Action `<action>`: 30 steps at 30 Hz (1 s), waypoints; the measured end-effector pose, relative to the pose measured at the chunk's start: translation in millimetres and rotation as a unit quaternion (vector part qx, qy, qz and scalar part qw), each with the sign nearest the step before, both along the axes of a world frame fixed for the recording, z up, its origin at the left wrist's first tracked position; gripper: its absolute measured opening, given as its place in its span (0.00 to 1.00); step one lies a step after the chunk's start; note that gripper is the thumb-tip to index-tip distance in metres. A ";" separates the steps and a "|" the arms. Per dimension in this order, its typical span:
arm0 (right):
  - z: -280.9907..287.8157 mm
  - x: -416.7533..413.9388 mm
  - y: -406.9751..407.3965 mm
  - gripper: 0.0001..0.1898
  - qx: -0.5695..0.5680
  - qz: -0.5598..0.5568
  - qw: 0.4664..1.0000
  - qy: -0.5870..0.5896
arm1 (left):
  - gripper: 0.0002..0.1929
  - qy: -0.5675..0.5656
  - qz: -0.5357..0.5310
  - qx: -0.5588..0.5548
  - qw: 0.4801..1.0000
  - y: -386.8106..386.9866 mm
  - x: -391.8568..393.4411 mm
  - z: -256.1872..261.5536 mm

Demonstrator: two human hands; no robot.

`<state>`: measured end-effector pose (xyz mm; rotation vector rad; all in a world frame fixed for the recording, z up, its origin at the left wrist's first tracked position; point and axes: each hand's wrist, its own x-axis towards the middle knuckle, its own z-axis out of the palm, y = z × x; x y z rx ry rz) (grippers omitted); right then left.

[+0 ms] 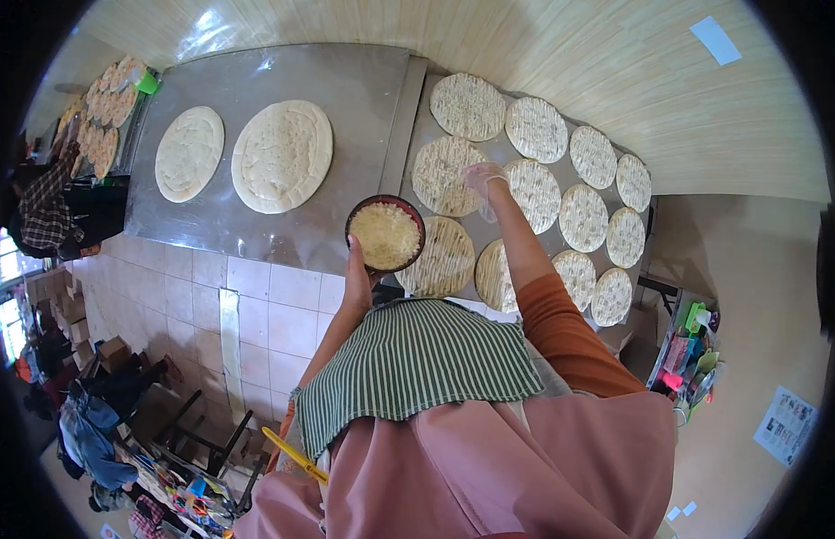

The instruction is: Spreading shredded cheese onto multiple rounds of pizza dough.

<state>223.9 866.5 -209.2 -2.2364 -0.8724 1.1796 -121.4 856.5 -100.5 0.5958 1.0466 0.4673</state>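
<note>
My left hand (359,276) holds a round bowl (385,234), dark outside and red inside, filled with pale yellow crumbs that look like grated cheese. In a clear plastic glove, my right hand (485,182) is over the right edge of a round flatbread (446,176) with a crumb-like topping; whether the fingers hold any crumbs cannot be told. Around it on the metal table lie several more round breads with striped topping, among them one (436,256) beside the bowl and one (467,106) near the wall. Two plain dough rounds, a larger (282,156) and a smaller (190,154), lie on the left tabletop.
A raised metal strip (403,128) divides the table surfaces. Topped breads (97,148) and a green container (147,83) stand at the far left, near a person in a plaid shirt (50,195). A wall (592,60) borders the table's far side. Colourful utensils (693,360) lie at right.
</note>
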 end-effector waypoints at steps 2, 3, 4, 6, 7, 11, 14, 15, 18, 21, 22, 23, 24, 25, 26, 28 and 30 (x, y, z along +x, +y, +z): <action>-17.5 9.1 -3.3 0.13 -0.011 0.075 0.992 -0.105 | 0.40 -0.014 0.016 -0.007 1.000 0.6 -0.1 -1.4; -22.8 11.5 -9.1 0.14 -0.049 0.048 0.991 -0.117 | 0.40 -0.014 0.012 0.002 1.000 0.8 -0.3 -1.5; -28.1 13.6 -13.1 0.16 -0.087 0.023 0.987 -0.130 | 0.40 -0.011 0.014 0.002 1.000 1.2 0.1 -2.4; -36.6 8.8 -22.2 0.16 -0.064 0.114 0.971 -0.200 | 0.40 -0.009 0.018 0.003 1.000 2.1 -0.1 -3.6; -39.6 7.0 -25.9 0.17 -0.066 0.198 0.937 -0.280 | 0.41 -0.002 0.015 -0.002 1.000 2.6 -0.3 -4.5; -43.7 -0.4 -41.2 0.17 -0.007 0.117 0.959 -0.256 | 0.41 0.005 0.025 -0.024 0.999 2.9 -1.0 -8.2; -39.1 7.3 -34.3 0.17 -0.105 -0.017 0.979 -0.174 | 0.41 -0.010 0.017 -0.008 1.000 3.8 -1.9 -7.7; -36.7 11.9 -29.1 0.15 -0.067 -0.039 0.976 -0.203 | 0.41 -0.009 0.017 -0.001 1.000 4.6 -2.9 -6.6; -33.3 30.3 -10.7 0.11 0.000 -0.036 0.970 -0.240 | 0.42 -0.003 0.016 -0.003 1.000 5.5 -3.4 -3.4; -36.9 40.7 -0.6 0.10 0.040 -0.012 0.964 -0.262 | 0.42 -0.005 0.018 -0.003 1.000 5.1 -5.4 -1.6; -38.4 40.5 -0.9 0.10 0.043 -0.022 0.957 -0.285 | 0.41 -0.007 0.021 0.000 1.000 4.8 -6.3 -1.7; -40.1 36.6 -4.3 0.10 0.050 -0.012 0.961 -0.273 | 0.41 -0.009 0.027 -0.004 1.000 4.5 -7.6 -1.9; -41.3 29.6 -9.0 0.10 0.002 -0.001 0.951 -0.310 | 0.41 -0.008 0.025 0.003 1.000 4.5 -8.9 -2.5; -41.3 24.0 -11.8 0.10 -0.070 0.000 0.937 -0.343 | 0.41 -0.016 0.031 0.001 0.999 4.0 -9.1 -3.4; -39.9 16.6 -16.8 0.10 -0.045 0.013 0.937 -0.345 | 0.40 -0.024 0.037 -0.011 0.999 3.8 -10.4 -4.1; -34.1 -3.8 -38.1 0.09 0.034 0.068 0.964 -0.253 | 0.40 -0.020 0.041 -0.007 0.999 4.8 -13.3 -4.7; -27.2 -15.4 -43.6 0.09 0.032 0.041 0.963 -0.263 | 0.39 -0.016 0.046 -0.013 0.999 4.4 -15.5 -4.5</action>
